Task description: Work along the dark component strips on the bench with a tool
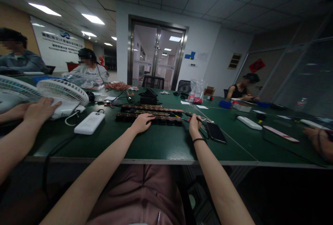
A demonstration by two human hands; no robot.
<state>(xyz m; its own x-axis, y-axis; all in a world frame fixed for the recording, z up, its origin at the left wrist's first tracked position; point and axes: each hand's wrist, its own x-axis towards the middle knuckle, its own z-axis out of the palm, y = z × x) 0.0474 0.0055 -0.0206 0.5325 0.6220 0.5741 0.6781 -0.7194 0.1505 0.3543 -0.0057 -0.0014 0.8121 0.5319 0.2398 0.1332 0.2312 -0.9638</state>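
My left hand rests palm-down on the near end of a long dark strip of parts lying across the green table, its fingers curled over the strip's edge. My right hand is closed around a thin dark-handled tool whose tip points toward the strip's right end. A black band circles my right wrist. A dark phone lies just right of that hand.
A white power bank lies left of the strip. Another person's hand rests on a white desk fan at the left. A black box, cables, a plastic bag and seated people stand farther back. Another hand shows at right.
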